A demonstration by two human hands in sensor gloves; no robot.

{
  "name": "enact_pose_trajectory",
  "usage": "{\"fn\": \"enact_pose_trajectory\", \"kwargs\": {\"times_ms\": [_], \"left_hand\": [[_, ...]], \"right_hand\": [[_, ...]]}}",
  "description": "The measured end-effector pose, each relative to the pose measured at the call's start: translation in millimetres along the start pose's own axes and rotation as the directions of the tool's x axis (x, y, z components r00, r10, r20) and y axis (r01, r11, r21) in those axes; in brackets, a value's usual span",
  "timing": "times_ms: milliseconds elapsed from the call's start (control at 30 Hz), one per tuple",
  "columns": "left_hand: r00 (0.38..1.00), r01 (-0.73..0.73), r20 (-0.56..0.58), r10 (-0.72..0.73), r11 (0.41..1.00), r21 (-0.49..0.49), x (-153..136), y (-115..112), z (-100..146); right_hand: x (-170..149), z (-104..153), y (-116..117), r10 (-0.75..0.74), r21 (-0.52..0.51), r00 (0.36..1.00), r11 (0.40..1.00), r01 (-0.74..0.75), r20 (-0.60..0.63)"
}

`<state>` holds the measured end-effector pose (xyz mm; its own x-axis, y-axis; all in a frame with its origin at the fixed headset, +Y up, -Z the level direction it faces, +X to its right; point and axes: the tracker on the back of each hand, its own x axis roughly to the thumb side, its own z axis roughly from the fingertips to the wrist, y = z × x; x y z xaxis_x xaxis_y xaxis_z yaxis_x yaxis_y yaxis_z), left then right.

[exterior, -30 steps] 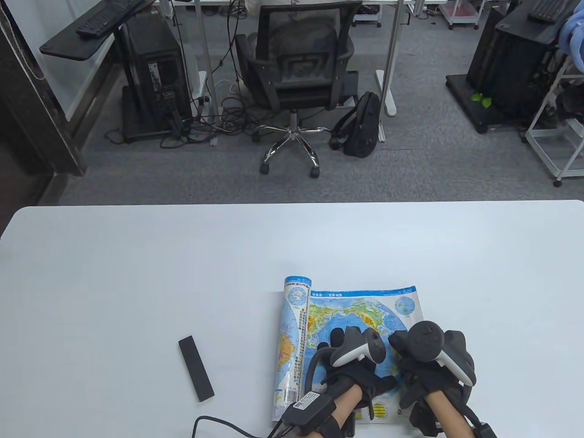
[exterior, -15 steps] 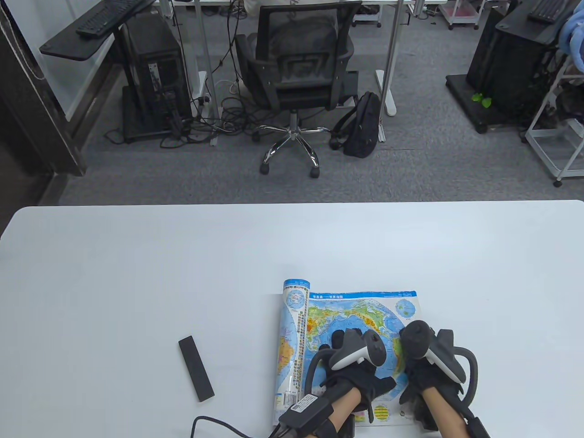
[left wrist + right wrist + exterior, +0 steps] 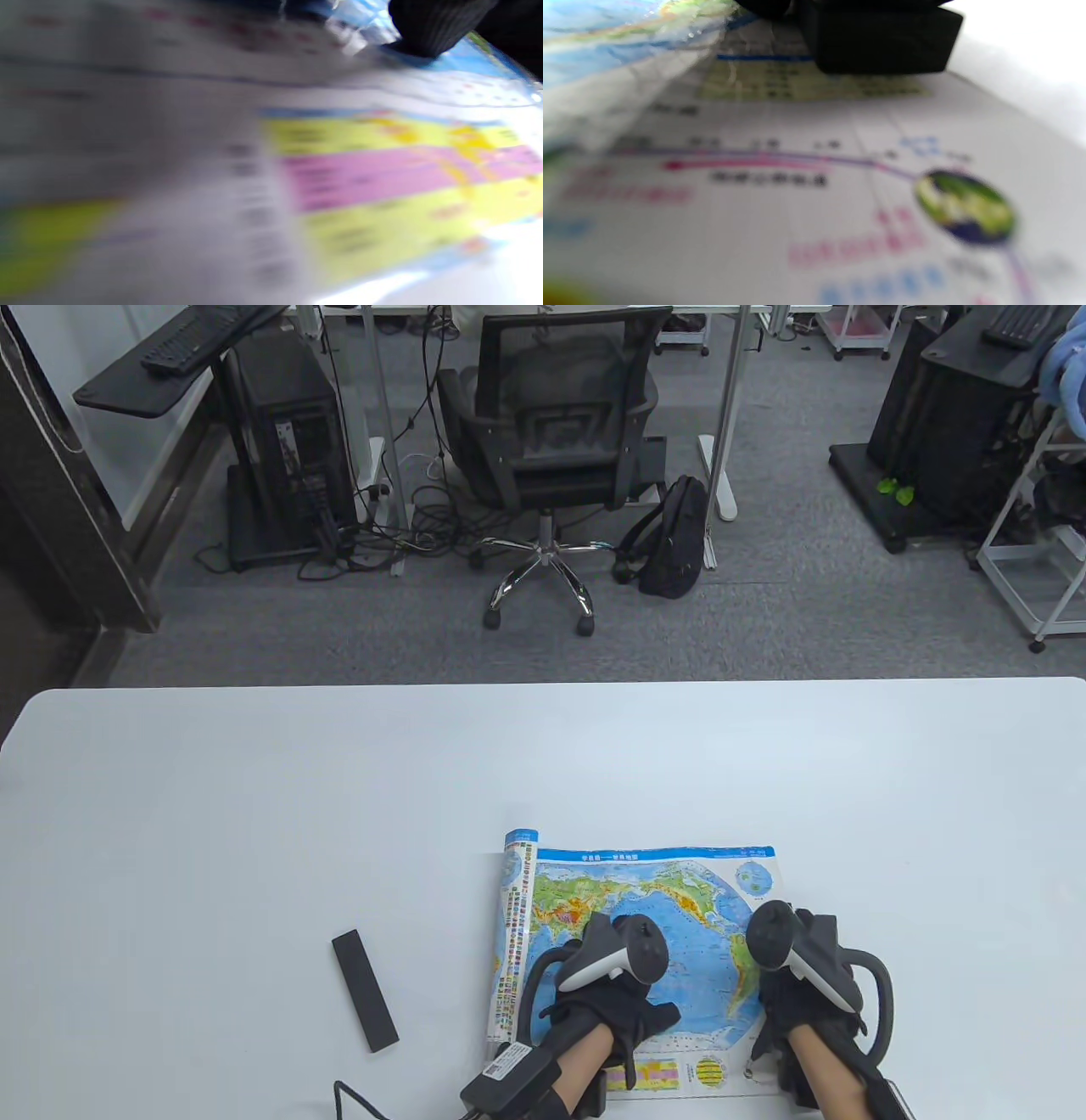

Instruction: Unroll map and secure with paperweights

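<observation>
The map (image 3: 645, 916) is spread on the table (image 3: 254, 814) near its front edge, with a short roll (image 3: 512, 933) still curled along its left side. The left hand (image 3: 607, 993) is laid palm-down on the map, just right of the roll; a fingertip (image 3: 428, 29) is seen pressed on the paper. The right hand (image 3: 797, 984) is rested on the map's right edge, and a black block (image 3: 882, 42) lies there under it. Whether anything is gripped cannot be told. A paperweight (image 3: 364, 991) lies well left of the left hand, apart from the map.
</observation>
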<state>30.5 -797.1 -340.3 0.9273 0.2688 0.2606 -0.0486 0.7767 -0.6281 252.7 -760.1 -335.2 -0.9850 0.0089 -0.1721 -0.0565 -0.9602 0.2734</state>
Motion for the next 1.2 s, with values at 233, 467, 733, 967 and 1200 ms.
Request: {"fn": "enact_pose_trajectory", "kwargs": {"times_ms": [233, 467, 733, 967, 1200], "left_hand": [[0.992, -0.082, -0.088, 0.086, 0.995, 0.049, -61, 0, 24], [0.990, -0.076, -0.113, 0.085, 0.993, 0.088, -103, 3, 49], [0.988, 0.012, -0.154, 0.008, 0.992, 0.128, -135, 13, 70], [0.994, -0.019, -0.104, 0.036, 0.987, 0.161, -144, 13, 72], [0.994, -0.054, -0.087, 0.069, 0.986, 0.161, -147, 12, 72]], "right_hand": [[0, 0, 1, -0.004, 0.003, 1.000, 1.000, 0.004, 0.002], [1, 0, 1, 0.005, 0.007, 1.000, 1.000, -0.005, 0.000], [5, -1, 1, 0.023, 0.028, 1.000, 0.999, -0.023, -0.003], [37, 11, -12, 0.043, -0.016, 0.995, 0.999, -0.041, 0.087], [117, 26, -15, -0.176, 0.198, 0.887, 0.975, 0.098, 0.427]]}}
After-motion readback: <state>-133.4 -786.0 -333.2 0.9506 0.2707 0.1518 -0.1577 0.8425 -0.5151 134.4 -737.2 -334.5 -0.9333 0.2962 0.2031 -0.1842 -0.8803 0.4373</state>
